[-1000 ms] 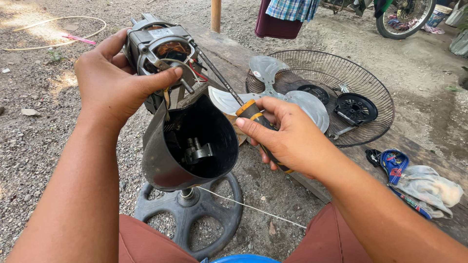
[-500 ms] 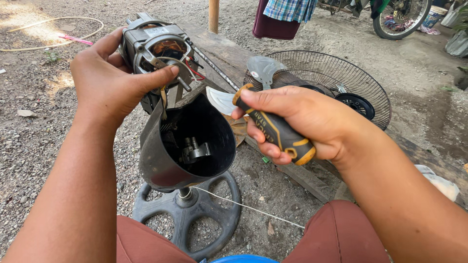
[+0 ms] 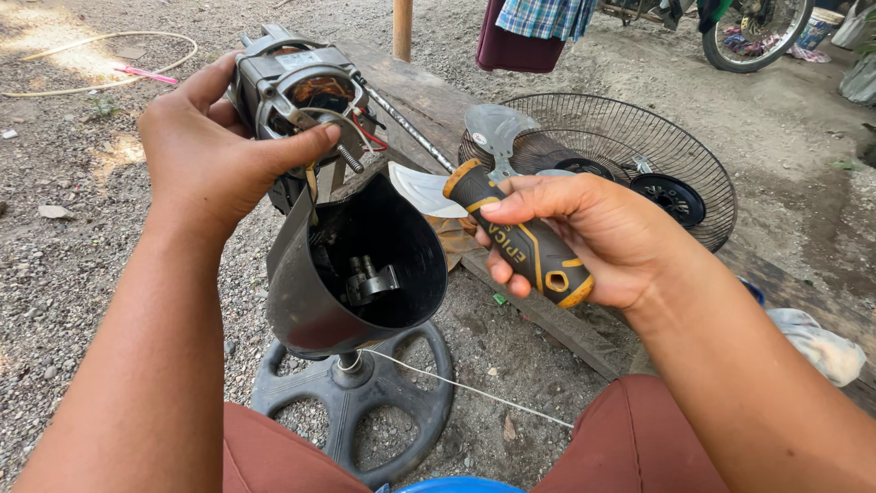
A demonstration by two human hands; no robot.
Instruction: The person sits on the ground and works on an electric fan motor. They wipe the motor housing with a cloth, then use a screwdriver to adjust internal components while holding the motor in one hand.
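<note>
**A:** What is closest to us?

**B:** A round dark fan base [image 3: 351, 402] sits on the gravel ground, just under the hands. A black cup-shaped fan housing [image 3: 351, 274] stands on it, open toward us.

**A:** What does the left hand do?

**B:** The left hand [image 3: 214, 160] is wrapped tight around a grey fan motor [image 3: 297, 87]. It holds the motor just above the housing.

**A:** And the right hand?

**B:** The right hand [image 3: 593, 233] is closed around a black and orange screwdriver handle [image 3: 520, 237]. The handle sits right beside the housing rim.

**A:** What is past the hands?

**B:** A wooden plank [image 3: 420, 96] lies behind them. A grey fan blade [image 3: 497, 128] and a round wire fan guard [image 3: 657, 155] lie past the right hand.
</note>
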